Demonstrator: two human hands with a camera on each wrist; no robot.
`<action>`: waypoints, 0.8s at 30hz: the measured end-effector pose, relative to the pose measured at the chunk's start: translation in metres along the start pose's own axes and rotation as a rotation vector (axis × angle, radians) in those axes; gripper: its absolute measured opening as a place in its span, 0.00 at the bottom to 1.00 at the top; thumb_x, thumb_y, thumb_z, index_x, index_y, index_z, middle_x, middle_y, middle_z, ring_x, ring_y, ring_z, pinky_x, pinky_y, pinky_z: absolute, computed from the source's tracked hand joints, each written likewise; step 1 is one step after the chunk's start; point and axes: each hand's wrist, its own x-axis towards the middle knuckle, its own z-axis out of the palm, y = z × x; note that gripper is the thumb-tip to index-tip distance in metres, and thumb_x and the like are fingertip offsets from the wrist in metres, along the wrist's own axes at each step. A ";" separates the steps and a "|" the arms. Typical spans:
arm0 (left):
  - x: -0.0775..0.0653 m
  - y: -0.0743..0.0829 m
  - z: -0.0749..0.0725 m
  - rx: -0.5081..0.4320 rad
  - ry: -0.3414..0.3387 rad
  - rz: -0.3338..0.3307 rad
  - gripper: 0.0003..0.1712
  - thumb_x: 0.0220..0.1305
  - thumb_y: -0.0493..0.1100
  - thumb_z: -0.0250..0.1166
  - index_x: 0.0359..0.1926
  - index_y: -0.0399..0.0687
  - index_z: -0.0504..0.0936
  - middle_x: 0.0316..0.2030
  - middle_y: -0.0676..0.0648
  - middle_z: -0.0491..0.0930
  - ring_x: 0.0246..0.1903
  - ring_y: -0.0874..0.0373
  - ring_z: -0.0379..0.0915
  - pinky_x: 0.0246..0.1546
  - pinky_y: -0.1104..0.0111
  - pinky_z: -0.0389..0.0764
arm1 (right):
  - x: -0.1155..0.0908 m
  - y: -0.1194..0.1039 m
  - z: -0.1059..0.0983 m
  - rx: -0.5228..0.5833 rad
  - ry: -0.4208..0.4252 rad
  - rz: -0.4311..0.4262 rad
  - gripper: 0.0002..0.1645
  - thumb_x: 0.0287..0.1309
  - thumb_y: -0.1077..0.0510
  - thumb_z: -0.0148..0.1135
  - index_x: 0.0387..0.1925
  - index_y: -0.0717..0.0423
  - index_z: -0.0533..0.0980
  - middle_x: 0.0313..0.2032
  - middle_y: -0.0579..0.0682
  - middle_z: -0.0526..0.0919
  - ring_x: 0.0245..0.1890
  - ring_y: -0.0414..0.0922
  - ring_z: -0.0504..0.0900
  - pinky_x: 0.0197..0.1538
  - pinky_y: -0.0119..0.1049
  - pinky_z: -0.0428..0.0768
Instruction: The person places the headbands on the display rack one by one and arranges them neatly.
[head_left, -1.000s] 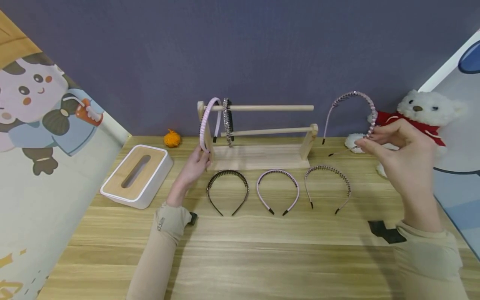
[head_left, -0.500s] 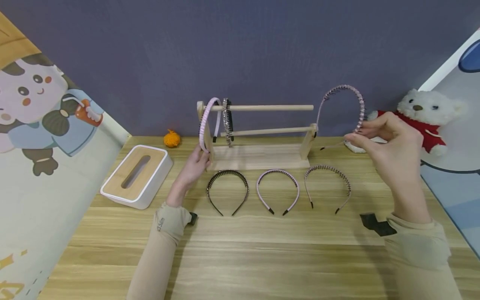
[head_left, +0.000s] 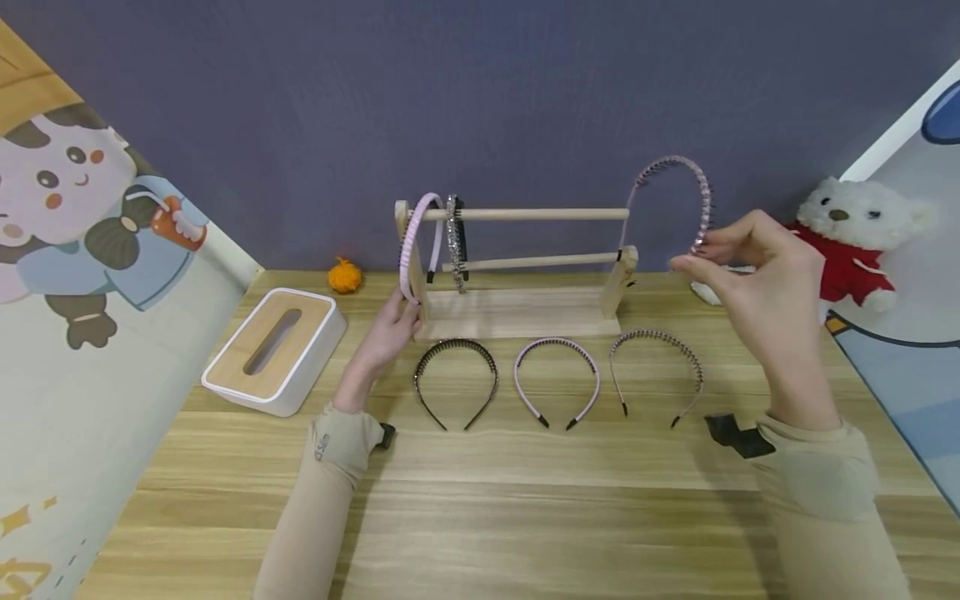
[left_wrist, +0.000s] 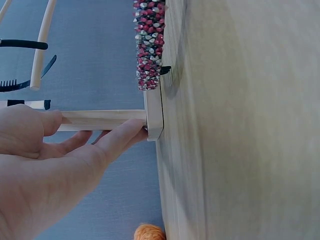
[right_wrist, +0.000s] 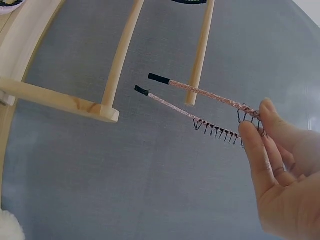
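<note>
My right hand [head_left: 772, 283] pinches a thin pink beaded headband [head_left: 705, 196] by one side between thumb and fingertips. Its arch points up, and one leg hangs by the free right end of the rack's top rod; in the right wrist view its dark tips [right_wrist: 159, 78] point at the rod ends. My left hand [head_left: 386, 333] grips the left upright of the wooden headband rack [head_left: 517, 312]; thumb and fingers lie around that upright [left_wrist: 102, 119] in the left wrist view. On the rack's left side hang a pale pink wrapped headband [head_left: 409, 250] and a glittery one [head_left: 453, 242], with a dark band behind.
Before the rack lie a dark headband [head_left: 455, 344], a pale pink headband [head_left: 557, 342] and a pink beaded headband [head_left: 656, 335]. A tissue box [head_left: 273, 354] and an orange ball [head_left: 344, 276] stand left. A white teddy bear [head_left: 847, 242] sits right, against the wall.
My right hand has moved left and slightly up, bringing the pink beaded headband from beside the bear to the rack's right end. The left hand stays on the upright.
</note>
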 end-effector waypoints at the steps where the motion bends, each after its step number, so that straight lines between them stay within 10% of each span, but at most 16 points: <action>1: 0.000 0.000 0.000 0.000 0.001 -0.001 0.32 0.89 0.42 0.42 0.86 0.41 0.49 0.48 0.32 0.69 0.34 0.55 0.63 0.35 0.69 0.72 | 0.001 0.000 0.001 0.001 0.002 -0.004 0.17 0.52 0.70 0.83 0.40 0.71 0.82 0.34 0.23 0.82 0.32 0.25 0.82 0.39 0.21 0.75; 6: 0.000 0.002 -0.001 0.001 -0.005 -0.009 0.33 0.89 0.42 0.42 0.86 0.41 0.47 0.69 0.28 0.65 0.41 0.51 0.65 0.41 0.66 0.73 | 0.005 0.000 0.007 0.020 0.008 -0.030 0.15 0.52 0.71 0.82 0.38 0.71 0.82 0.33 0.20 0.81 0.31 0.24 0.80 0.39 0.23 0.74; 18: -0.001 0.002 0.000 0.004 -0.009 0.006 0.33 0.89 0.41 0.42 0.86 0.41 0.46 0.72 0.28 0.64 0.40 0.50 0.65 0.39 0.67 0.74 | 0.012 -0.007 0.022 0.060 -0.015 -0.086 0.14 0.53 0.70 0.83 0.37 0.70 0.83 0.34 0.23 0.82 0.32 0.25 0.82 0.37 0.22 0.76; 24: -0.001 0.001 0.000 0.018 -0.005 0.007 0.33 0.89 0.41 0.42 0.86 0.41 0.47 0.57 0.26 0.69 0.35 0.54 0.65 0.36 0.68 0.73 | 0.014 -0.014 0.034 0.091 -0.038 -0.133 0.14 0.54 0.69 0.82 0.37 0.70 0.82 0.35 0.22 0.82 0.32 0.26 0.83 0.39 0.22 0.77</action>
